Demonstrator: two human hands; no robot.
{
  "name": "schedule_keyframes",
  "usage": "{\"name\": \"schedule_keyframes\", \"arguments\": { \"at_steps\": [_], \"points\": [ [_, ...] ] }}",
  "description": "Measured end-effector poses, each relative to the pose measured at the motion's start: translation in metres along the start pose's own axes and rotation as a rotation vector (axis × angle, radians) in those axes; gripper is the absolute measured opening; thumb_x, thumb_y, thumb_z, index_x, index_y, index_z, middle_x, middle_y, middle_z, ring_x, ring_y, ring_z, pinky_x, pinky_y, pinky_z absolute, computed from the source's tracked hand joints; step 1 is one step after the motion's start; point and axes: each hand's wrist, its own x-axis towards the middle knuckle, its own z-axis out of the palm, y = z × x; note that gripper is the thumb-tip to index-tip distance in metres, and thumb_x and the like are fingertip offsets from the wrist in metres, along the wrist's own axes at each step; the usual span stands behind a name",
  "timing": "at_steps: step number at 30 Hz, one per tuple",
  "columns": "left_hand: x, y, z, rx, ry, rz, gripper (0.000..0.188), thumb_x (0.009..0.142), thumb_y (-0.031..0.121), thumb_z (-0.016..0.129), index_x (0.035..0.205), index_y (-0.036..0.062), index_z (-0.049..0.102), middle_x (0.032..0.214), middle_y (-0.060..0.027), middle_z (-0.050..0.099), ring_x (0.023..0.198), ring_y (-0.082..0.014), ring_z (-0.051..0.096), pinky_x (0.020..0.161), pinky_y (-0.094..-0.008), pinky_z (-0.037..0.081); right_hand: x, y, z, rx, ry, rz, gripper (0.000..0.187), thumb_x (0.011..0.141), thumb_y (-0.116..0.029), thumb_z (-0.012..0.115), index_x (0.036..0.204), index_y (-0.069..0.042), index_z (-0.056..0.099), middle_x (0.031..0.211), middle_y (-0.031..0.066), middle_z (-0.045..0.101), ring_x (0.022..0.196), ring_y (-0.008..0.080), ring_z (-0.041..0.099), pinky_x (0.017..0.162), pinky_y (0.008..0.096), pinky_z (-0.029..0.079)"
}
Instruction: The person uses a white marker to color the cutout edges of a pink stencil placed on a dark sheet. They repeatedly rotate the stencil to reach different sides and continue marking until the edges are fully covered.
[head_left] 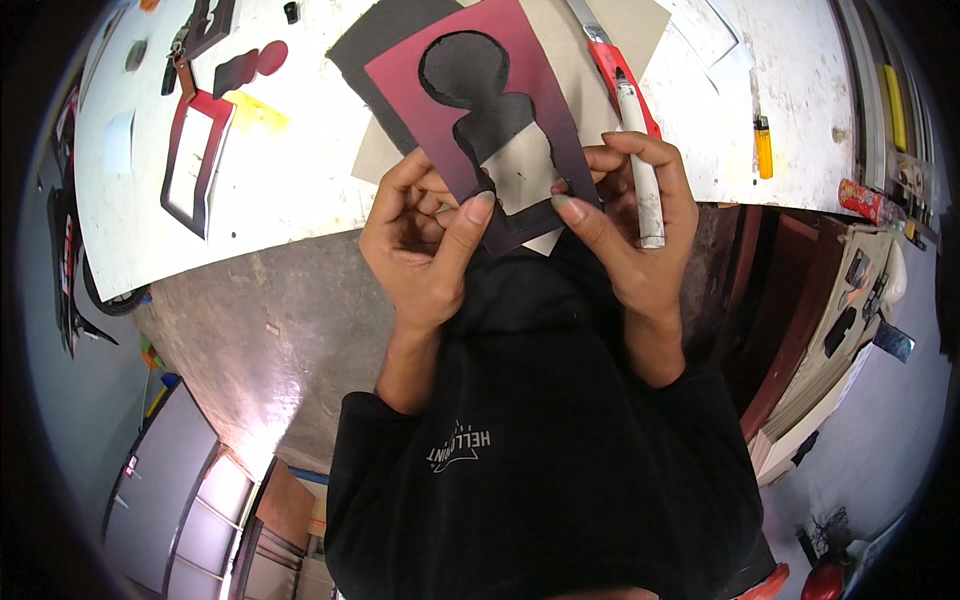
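Both hands hold up a card [400, 70] that fades from pink to black, with a hole cut through it in the shape of a round head on a wider body. My left hand [425, 240] pinches its lower left corner, thumb in front. At the lower right edge my right hand [635, 225] grips it the same way. A white marker [648, 205] with a dark tip is also tucked among the right hand's fingers. Behind the card lie a black sheet [365, 55] and greyish cardboard [650, 25], both seen partly through the hole. A red utility knife [607, 65] rests on the cardboard, its blade pointing away.
On the white table [300, 235], a dark red cut-out frame [172, 165] and a small pink-and-black cut-out piece [238, 72] lie at left. An orange lighter [764, 150] is at right. Beside the table's right end stands a stack of papers [815, 385].
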Motion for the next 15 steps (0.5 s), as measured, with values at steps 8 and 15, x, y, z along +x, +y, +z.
{"name": "schedule_keyframes", "arguments": {
  "at_steps": [8, 15],
  "points": [
    [0.005, 0.002, -0.014, 0.027, 0.083, -0.003, 0.05, 0.085, -0.007, 0.07, 0.131, -0.01, 0.05, 0.1, -0.0079, 0.063, 0.087, -0.0096, 0.06, 0.076, -0.0223, 0.05, 0.0, 0.006, -0.007, -0.014, -0.006, -0.08, 0.051, 0.083, 0.005, 0.069, 0.128, 0.004, 0.045, 0.112, 0.0242, 0.065, 0.102, 0.0243, 0.065, 0.09, 0.0366, 0.05],
    [0.029, 0.012, -0.122, 0.429, 0.501, -0.055, 0.039, 0.095, 0.015, 0.067, 0.128, -0.0046, 0.059, 0.09, -0.0036, 0.068, 0.068, -0.0043, 0.054, 0.058, -0.0162, 0.04, -0.001, 0.007, -0.028, -0.143, 0.161, -0.193, 0.036, 0.087, 0.002, 0.066, 0.118, 0.004, 0.047, 0.108, 0.0247, 0.067, 0.101, 0.0261, 0.066, 0.092, 0.0386, 0.05]
  ]
}}
